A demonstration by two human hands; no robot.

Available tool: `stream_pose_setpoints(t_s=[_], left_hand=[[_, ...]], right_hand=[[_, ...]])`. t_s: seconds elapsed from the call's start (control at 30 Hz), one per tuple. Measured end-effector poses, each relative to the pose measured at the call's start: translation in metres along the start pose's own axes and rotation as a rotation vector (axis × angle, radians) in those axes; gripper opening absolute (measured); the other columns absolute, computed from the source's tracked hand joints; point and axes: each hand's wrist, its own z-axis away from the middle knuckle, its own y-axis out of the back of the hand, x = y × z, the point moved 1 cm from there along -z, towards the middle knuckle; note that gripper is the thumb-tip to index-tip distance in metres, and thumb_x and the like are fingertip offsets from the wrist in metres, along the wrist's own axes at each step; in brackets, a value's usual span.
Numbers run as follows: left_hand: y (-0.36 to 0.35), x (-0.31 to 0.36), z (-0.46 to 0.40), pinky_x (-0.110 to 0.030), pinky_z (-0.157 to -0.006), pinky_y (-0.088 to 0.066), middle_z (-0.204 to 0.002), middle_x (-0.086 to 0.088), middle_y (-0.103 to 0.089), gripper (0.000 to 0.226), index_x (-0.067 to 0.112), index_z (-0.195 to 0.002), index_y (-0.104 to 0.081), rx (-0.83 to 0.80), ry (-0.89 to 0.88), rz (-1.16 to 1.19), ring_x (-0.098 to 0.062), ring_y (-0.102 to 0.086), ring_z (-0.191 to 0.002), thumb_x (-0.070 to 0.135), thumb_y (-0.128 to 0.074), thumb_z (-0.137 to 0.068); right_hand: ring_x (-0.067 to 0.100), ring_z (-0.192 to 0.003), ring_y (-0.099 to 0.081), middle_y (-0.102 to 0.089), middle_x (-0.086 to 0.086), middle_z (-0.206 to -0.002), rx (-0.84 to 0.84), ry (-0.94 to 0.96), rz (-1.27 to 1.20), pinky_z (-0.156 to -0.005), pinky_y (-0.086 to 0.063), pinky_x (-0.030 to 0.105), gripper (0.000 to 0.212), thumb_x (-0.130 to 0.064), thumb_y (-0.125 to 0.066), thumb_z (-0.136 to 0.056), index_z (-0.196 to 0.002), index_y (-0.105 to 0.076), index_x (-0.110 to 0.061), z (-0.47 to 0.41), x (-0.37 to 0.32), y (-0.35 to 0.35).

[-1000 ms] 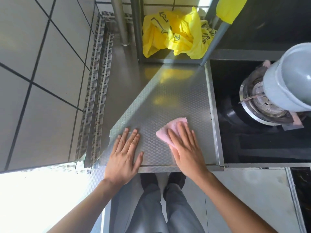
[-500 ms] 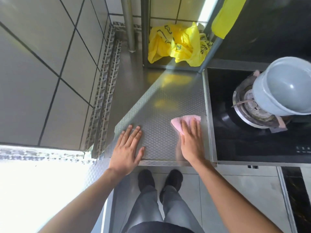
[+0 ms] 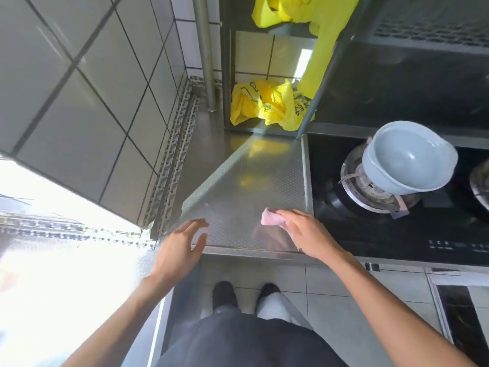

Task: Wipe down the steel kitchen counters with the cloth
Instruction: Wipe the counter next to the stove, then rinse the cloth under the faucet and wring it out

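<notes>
A textured steel counter (image 3: 251, 181) lies in front of me, between a tiled wall and a black stove. My right hand (image 3: 307, 231) is near the counter's front right corner and grips a bunched pink cloth (image 3: 271, 217), which sticks out past the fingertips and touches the steel. My left hand (image 3: 182, 242) hovers at the counter's front left corner, blurred, with the fingers loosely spread and nothing in it.
A black glass stove (image 3: 397, 234) borders the counter on the right, with a grey bowl (image 3: 407, 165) tilted on its burner. Yellow plastic bags (image 3: 267, 104) lie under a steel rack at the back. A steel pipe (image 3: 206, 49) rises at the back left.
My left hand has lifted off the counter and drawn back to the front left corner. My right hand went from pressing flat on the cloth to gripping it bunched. The view has pulled back.
</notes>
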Motion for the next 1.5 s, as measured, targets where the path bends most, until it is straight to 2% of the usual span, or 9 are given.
stream_pose_setpoints(t_s=[0.13,0.27,0.37,0.5,0.63,1.03,1.17,1.33,1.5], left_hand=[[-0.006,0.035,0.053,-0.029,-0.092,-0.055,-0.134,0.019,-0.065,0.024,0.028,-0.126,-0.068,0.035,0.036,0.094,-0.009,-0.071,-0.099,0.026,-0.061,-0.102],[-0.031,0.063,0.098,-0.017,-0.101,-0.047,-0.131,0.017,-0.068,0.027,0.023,-0.126,-0.071,0.122,0.159,0.117,-0.004,-0.067,-0.116,0.019,-0.065,-0.1],[-0.054,0.089,0.12,-0.028,-0.101,-0.054,-0.125,0.022,-0.069,0.027,0.027,-0.125,-0.071,0.22,0.296,0.2,0.001,-0.066,-0.115,0.022,-0.063,-0.101],[-0.09,0.139,0.145,-0.025,-0.098,-0.055,-0.115,0.033,-0.069,0.024,0.037,-0.12,-0.07,0.316,0.427,0.235,0.009,-0.065,-0.111,0.026,-0.061,-0.1],[-0.128,0.184,0.172,-0.033,-0.101,-0.056,-0.117,0.032,-0.069,0.023,0.036,-0.119,-0.071,0.345,0.531,0.227,0.007,-0.066,-0.111,0.03,-0.06,-0.1],[-0.223,0.282,0.289,-0.029,-0.095,-0.057,-0.108,0.034,-0.071,0.017,0.038,-0.112,-0.072,0.727,0.846,0.309,0.009,-0.068,-0.103,0.028,-0.066,-0.099],[-0.256,0.314,0.336,-0.031,-0.094,-0.058,-0.108,0.032,-0.072,0.016,0.037,-0.112,-0.072,0.81,0.962,0.321,0.009,-0.069,-0.101,0.03,-0.066,-0.099],[-0.303,0.367,0.395,-0.024,-0.093,-0.056,-0.106,0.034,-0.071,0.015,0.038,-0.111,-0.072,0.889,1.067,0.335,0.011,-0.068,-0.101,0.031,-0.066,-0.098],[-0.368,0.436,0.454,-0.02,-0.092,-0.055,-0.106,0.034,-0.07,0.016,0.036,-0.111,-0.073,0.982,1.166,0.352,0.01,-0.067,-0.102,0.029,-0.067,-0.098]], right_hand=[[0.021,-0.116,-0.065,-0.061,-0.007,-0.138,0.018,0.024,-0.094,-0.096,-0.055,0.044,0.049,-0.017,-0.04,-0.107,-0.151,-0.048,-0.036,0.039,0.017,0.011],[0.022,-0.11,-0.067,-0.06,-0.011,-0.136,-0.024,0.083,-0.105,-0.088,-0.056,0.045,0.048,-0.014,-0.044,-0.106,-0.149,-0.051,-0.034,0.071,0.045,0.016],[0.017,-0.107,-0.066,-0.06,-0.014,-0.134,-0.056,0.143,-0.131,-0.086,-0.056,0.042,0.049,-0.015,-0.043,-0.105,-0.149,-0.052,-0.034,0.079,0.07,0.03],[0.012,-0.107,-0.065,-0.058,-0.02,-0.135,-0.16,0.234,-0.092,-0.086,-0.056,0.037,0.05,-0.014,-0.042,-0.106,-0.149,-0.05,-0.038,0.08,0.099,0.06],[0.016,-0.112,-0.064,-0.058,-0.017,-0.139,-0.276,0.384,0.037,-0.089,-0.056,0.041,0.049,-0.016,-0.04,-0.106,-0.15,-0.049,-0.038,0.069,0.122,0.088],[0.014,-0.119,-0.06,-0.058,-0.019,-0.14,-0.461,0.699,0.208,-0.093,-0.049,0.034,0.05,-0.019,-0.043,-0.106,-0.147,-0.047,-0.047,0.08,0.109,0.09],[0.014,-0.118,-0.06,-0.059,-0.018,-0.14,-0.534,0.829,0.273,-0.087,-0.045,0.029,0.047,-0.021,-0.046,-0.106,-0.146,-0.05,-0.045,0.105,0.097,0.08],[0.019,-0.123,-0.059,-0.061,-0.011,-0.14,-0.63,0.974,0.324,-0.097,-0.05,0.044,0.043,-0.018,-0.049,-0.107,-0.147,-0.053,-0.033,0.163,0.095,0.063],[0.02,-0.121,-0.062,-0.062,-0.007,-0.138,-0.718,1.126,0.322,-0.096,-0.05,0.042,0.041,-0.019,-0.05,-0.107,-0.147,-0.053,-0.029,0.243,0.11,0.042]])
